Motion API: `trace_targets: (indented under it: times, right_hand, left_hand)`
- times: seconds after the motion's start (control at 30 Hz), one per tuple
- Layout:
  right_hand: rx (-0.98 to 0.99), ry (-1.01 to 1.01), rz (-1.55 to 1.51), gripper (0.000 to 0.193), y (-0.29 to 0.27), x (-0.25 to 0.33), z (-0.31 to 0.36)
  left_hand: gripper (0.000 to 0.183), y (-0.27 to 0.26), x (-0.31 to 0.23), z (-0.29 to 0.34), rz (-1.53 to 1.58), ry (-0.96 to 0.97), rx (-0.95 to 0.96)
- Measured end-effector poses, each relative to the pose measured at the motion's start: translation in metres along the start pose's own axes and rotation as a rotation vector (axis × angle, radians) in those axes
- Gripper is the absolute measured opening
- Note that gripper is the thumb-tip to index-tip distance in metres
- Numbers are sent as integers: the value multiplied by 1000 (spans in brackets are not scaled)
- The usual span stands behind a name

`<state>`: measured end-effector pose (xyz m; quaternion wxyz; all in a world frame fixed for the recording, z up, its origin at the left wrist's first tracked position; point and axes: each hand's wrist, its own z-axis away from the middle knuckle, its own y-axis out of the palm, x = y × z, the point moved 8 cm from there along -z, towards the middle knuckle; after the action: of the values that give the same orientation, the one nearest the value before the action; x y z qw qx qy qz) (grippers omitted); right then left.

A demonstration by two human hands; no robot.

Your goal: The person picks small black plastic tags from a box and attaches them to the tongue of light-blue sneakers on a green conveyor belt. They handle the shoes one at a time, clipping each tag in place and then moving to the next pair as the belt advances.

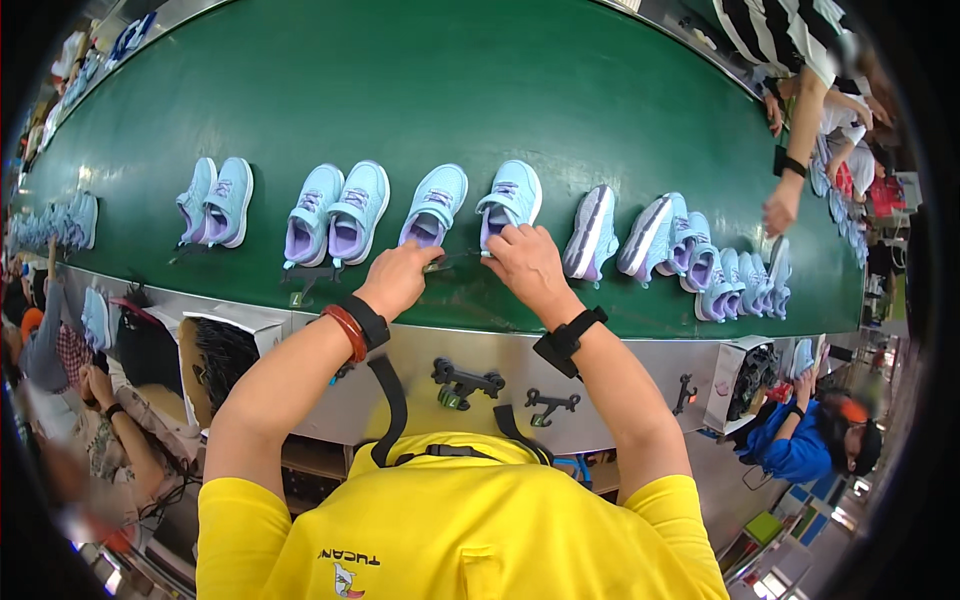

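Two light-blue sneakers with lilac linings, a left one (437, 200) and a right one (513, 190), sit on the green table with their heels toward me. A dark plastic shoe hanger (458, 262) spans the gap between my hands, partly hidden by the fingers. My left hand (397, 280) is closed on the hanger's left end, close behind the left sneaker's heel. At the other sneaker, my right hand (528, 265) is closed around the heel, its thumb near the hanger's right end. Whether the hanger is hooked into either shoe cannot be made out.
A sneaker pair (338, 210) with a hanger and another pair (215, 200) stand left. Tilted sneakers (592, 232) and a cluster (735, 280) are right. Loose black hangers (465, 382) lie on the metal edge. A co-worker's hand (782, 205) reaches in at the right.
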<state>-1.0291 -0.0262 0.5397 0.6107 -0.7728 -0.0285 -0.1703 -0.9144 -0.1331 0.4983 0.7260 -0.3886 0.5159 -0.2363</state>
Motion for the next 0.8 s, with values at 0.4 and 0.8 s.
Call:
trace_targets:
  times: [0.4, 0.8]
  right_hand:
    - [28, -22, 63, 18, -6, 2, 0]
    - [46, 52, -195, 29, -4, -11, 2]
  left_hand:
    - [32, 6, -3, 0, -55, -31, 28]
    - [39, -11, -23, 4, 244, 97, -43]
